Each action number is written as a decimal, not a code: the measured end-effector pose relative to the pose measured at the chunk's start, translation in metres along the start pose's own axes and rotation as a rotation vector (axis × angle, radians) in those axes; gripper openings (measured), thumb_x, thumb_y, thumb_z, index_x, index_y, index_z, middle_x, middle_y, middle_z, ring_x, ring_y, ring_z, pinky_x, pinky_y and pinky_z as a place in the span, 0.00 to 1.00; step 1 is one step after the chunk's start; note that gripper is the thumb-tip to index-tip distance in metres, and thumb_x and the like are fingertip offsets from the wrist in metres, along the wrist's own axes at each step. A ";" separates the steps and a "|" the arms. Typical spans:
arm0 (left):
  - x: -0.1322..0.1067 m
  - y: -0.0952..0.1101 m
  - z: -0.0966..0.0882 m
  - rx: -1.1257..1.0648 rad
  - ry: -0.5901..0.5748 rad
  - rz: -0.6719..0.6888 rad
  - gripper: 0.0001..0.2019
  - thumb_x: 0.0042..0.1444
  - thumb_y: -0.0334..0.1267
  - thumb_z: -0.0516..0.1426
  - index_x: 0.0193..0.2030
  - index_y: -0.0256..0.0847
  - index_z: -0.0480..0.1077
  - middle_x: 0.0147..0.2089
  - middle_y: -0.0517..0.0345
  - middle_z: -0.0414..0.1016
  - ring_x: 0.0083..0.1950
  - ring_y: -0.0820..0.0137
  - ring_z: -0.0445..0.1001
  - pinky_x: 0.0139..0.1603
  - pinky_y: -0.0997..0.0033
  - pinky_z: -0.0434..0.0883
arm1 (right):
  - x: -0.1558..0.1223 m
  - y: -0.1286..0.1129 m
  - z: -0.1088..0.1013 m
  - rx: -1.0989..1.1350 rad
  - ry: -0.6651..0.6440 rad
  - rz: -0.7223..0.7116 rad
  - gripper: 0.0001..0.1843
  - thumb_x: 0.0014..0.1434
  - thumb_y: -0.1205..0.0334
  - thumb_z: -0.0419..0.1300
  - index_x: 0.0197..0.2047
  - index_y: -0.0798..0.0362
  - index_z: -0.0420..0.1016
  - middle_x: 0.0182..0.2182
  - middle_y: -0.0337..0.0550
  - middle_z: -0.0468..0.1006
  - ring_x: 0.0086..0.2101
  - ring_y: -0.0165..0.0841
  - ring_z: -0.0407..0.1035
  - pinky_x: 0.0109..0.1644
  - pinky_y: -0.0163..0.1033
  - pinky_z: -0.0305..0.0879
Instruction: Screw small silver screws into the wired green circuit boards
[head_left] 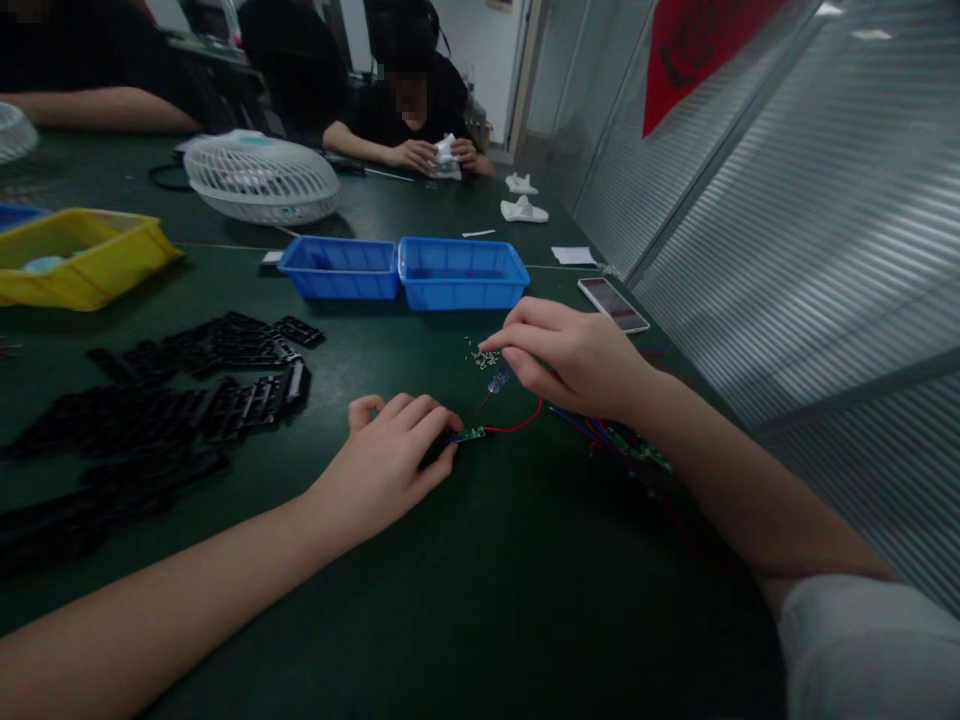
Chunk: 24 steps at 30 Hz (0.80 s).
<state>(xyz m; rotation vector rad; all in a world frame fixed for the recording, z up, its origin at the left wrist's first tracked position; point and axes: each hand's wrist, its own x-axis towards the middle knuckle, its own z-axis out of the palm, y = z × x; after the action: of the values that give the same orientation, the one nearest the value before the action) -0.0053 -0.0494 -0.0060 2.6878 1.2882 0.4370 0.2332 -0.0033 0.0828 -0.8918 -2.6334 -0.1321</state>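
Note:
My left hand (394, 455) lies curled on the dark green table (480, 600), its fingers closed on a small black part with a green circuit board (471, 434) sticking out at its tip. A red wire (521, 424) runs from the board. My right hand (574, 355) holds a small screwdriver with a clear blue handle (498, 380), tip pointing down towards the board. Its fingertips reach over a little heap of tiny screws (480, 356).
A pile of black plastic parts (165, 400) covers the table's left. Two blue bins (409, 270), a yellow bin (79, 255), a white fan guard (259, 180) and a phone (612, 303) lie beyond. More wired boards (626, 445) rest under my right forearm. Other people sit at the far end.

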 end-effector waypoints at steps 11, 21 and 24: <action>0.002 0.000 0.000 -0.013 -0.005 0.000 0.08 0.65 0.41 0.50 0.48 0.47 0.66 0.47 0.55 0.72 0.50 0.59 0.67 0.49 0.51 0.53 | 0.002 0.007 0.002 0.354 0.101 0.007 0.15 0.64 0.55 0.59 0.48 0.57 0.68 0.33 0.38 0.71 0.30 0.25 0.64 0.34 0.32 0.60; 0.000 -0.001 0.001 -0.012 0.002 0.000 0.08 0.65 0.41 0.50 0.48 0.48 0.66 0.47 0.57 0.72 0.50 0.59 0.68 0.50 0.50 0.52 | 0.001 0.009 -0.009 0.346 0.059 -0.026 0.12 0.66 0.62 0.55 0.49 0.56 0.73 0.36 0.40 0.77 0.29 0.23 0.63 0.33 0.31 0.56; 0.001 -0.001 0.001 -0.006 0.001 0.001 0.08 0.65 0.41 0.50 0.48 0.47 0.66 0.48 0.57 0.72 0.50 0.59 0.68 0.49 0.50 0.53 | 0.001 0.012 -0.010 0.342 0.072 -0.031 0.11 0.66 0.61 0.56 0.48 0.56 0.75 0.36 0.39 0.77 0.29 0.24 0.64 0.33 0.31 0.57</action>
<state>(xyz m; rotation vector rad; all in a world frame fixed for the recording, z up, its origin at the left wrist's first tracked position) -0.0053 -0.0479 -0.0070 2.6835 1.2838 0.4421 0.2424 0.0053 0.0920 -0.7143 -2.4981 0.2666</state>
